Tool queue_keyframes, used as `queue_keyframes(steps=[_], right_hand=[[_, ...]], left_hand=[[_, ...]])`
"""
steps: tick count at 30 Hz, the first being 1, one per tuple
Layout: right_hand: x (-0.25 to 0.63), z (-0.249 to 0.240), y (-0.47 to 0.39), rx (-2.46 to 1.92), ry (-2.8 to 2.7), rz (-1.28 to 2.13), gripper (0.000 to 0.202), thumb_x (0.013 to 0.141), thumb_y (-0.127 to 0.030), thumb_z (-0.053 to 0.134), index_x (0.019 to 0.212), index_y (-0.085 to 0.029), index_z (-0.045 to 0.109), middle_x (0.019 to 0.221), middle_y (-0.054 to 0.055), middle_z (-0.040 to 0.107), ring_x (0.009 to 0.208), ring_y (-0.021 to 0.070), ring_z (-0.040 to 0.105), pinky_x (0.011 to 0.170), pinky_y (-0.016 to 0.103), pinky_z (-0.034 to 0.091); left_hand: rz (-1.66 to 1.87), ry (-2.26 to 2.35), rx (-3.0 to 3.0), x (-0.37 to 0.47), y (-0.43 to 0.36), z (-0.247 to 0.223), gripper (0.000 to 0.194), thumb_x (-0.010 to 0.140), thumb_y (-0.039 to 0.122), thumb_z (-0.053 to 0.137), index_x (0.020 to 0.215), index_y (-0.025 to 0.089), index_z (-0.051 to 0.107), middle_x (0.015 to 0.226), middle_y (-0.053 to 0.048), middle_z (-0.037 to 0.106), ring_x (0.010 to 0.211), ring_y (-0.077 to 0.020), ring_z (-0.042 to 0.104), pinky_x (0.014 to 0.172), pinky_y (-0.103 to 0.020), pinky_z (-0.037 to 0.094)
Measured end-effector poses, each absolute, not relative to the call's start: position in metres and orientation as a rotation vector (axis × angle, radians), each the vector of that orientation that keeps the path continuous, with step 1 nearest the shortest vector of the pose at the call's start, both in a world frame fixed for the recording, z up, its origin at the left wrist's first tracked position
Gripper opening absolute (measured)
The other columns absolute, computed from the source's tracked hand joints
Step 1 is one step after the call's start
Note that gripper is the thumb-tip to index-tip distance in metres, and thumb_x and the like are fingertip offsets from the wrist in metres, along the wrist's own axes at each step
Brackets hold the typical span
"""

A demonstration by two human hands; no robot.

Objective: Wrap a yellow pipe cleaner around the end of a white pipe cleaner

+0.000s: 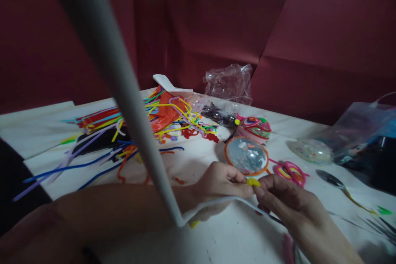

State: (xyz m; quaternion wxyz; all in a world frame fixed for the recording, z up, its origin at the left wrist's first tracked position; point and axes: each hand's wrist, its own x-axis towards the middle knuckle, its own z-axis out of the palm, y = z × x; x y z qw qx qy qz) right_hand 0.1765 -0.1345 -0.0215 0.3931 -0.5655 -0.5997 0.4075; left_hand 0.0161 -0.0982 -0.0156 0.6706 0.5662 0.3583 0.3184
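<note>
Between my two hands is a small coiled piece of yellow pipe cleaner (253,182). My left hand (216,180) pinches its left side with closed fingers. On the other side, the thumb and fingertips of my right hand (287,198) close on it. Just beyond them stands a clear round dome (247,156) with an orange fuzzy rim. To its right lies a pink pipe-cleaner spiral (291,173) with yellow inside. A decorated pink-and-green ball-like piece (253,127) sits behind the dome.
Many coloured pipe cleaners (102,165) and an orange-red packet (167,109) cover the table's left. A crumpled clear bag (229,84) stands at the back. Tape (330,178) and a clear speckled dome (312,150) lie right. A blurred grey rod (123,70) crosses my view.
</note>
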Motion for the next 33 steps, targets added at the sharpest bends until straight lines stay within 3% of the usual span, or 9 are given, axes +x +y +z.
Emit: queue_keyframes(steps=[3, 6, 10, 12, 14, 18, 25, 33], right_hand=[[0.169, -0.011, -0.136, -1.472, -1.538, 1.029, 0.06, 0.055, -0.079, 0.06, 0.055, -0.019, 0.052, 0.055, 0.001, 0.048, 0.052, 0.0142, 0.041, 0.046, 0.024, 0.037], [0.174, -0.008, -0.138, -1.538, -1.669, 1.071, 0.051, 0.063, -0.07, 0.059, 0.058, -0.02, 0.053, 0.054, -0.001, 0.045, 0.051, 0.0138, 0.039, 0.044, 0.024, 0.034], [0.191, -0.025, -0.146, -1.53, -1.916, 1.038, 0.033, 0.076, -0.052, 0.055, 0.071, -0.02, 0.058, 0.061, 0.001, 0.053, 0.056, 0.0155, 0.046, 0.049, 0.023, 0.039], [0.196, -0.037, -0.149, -1.516, -1.986, 0.942, 0.026, 0.078, -0.046, 0.055, 0.084, -0.021, 0.062, 0.069, 0.002, 0.06, 0.06, 0.0166, 0.05, 0.053, 0.024, 0.042], [0.196, -0.043, -0.149, -1.515, -2.0, 0.896, 0.025, 0.077, -0.044, 0.056, 0.084, -0.021, 0.062, 0.071, 0.002, 0.061, 0.061, 0.0167, 0.051, 0.055, 0.024, 0.043], [0.187, -0.032, -0.138, -1.523, -1.859, 1.069, 0.037, 0.075, -0.055, 0.054, 0.07, -0.019, 0.057, 0.063, 0.001, 0.051, 0.057, 0.015, 0.045, 0.05, 0.024, 0.039], [0.175, -0.018, -0.134, -1.438, -1.743, 0.972, 0.05, 0.075, -0.067, 0.051, 0.065, -0.018, 0.055, 0.06, 0.0, 0.048, 0.055, 0.0141, 0.042, 0.048, 0.023, 0.038], [0.185, -0.018, -0.144, -1.589, -1.895, 1.176, 0.041, 0.076, -0.059, 0.052, 0.063, -0.02, 0.048, 0.061, -0.002, 0.043, 0.058, 0.0141, 0.039, 0.051, 0.024, 0.033]], left_hand=[[0.662, 0.774, 1.354, 0.016, -0.092, -0.022, 0.014, 0.065, 0.021, 0.061, 0.059, 0.013, 0.052, 0.049, 0.009, 0.041, 0.046, -0.0036, 0.032, 0.046, -0.021, 0.021], [0.502, 0.705, 1.458, 0.013, -0.084, -0.028, 0.016, 0.065, 0.025, 0.066, 0.063, 0.013, 0.055, 0.052, 0.008, 0.044, 0.048, -0.0049, 0.037, 0.046, -0.02, 0.026], [0.296, 0.733, 1.665, 0.009, -0.084, -0.027, 0.015, 0.066, 0.02, 0.065, 0.058, 0.014, 0.054, 0.05, 0.008, 0.043, 0.048, -0.0051, 0.038, 0.047, -0.019, 0.027], [0.219, 0.764, 1.779, 0.009, -0.088, -0.025, 0.012, 0.065, 0.013, 0.064, 0.057, 0.014, 0.055, 0.048, 0.009, 0.042, 0.049, -0.0046, 0.038, 0.048, -0.019, 0.026], [0.207, 0.773, 1.806, 0.009, -0.089, -0.028, 0.009, 0.064, 0.011, 0.062, 0.058, 0.014, 0.056, 0.049, 0.009, 0.043, 0.049, -0.0045, 0.039, 0.049, -0.018, 0.027], [0.422, 0.737, 1.556, 0.01, -0.084, -0.035, 0.014, 0.063, 0.024, 0.064, 0.06, 0.014, 0.054, 0.048, 0.009, 0.041, 0.044, -0.0043, 0.034, 0.044, -0.019, 0.023], [0.517, 0.783, 1.421, 0.011, -0.084, -0.035, 0.029, 0.063, 0.041, 0.065, 0.061, 0.017, 0.05, 0.043, 0.009, 0.038, 0.038, -0.0051, 0.031, 0.039, -0.022, 0.019], [0.296, 0.724, 1.556, 0.012, -0.083, -0.029, 0.015, 0.063, 0.017, 0.069, 0.059, 0.013, 0.054, 0.051, 0.009, 0.047, 0.048, -0.0039, 0.039, 0.048, -0.019, 0.028]])
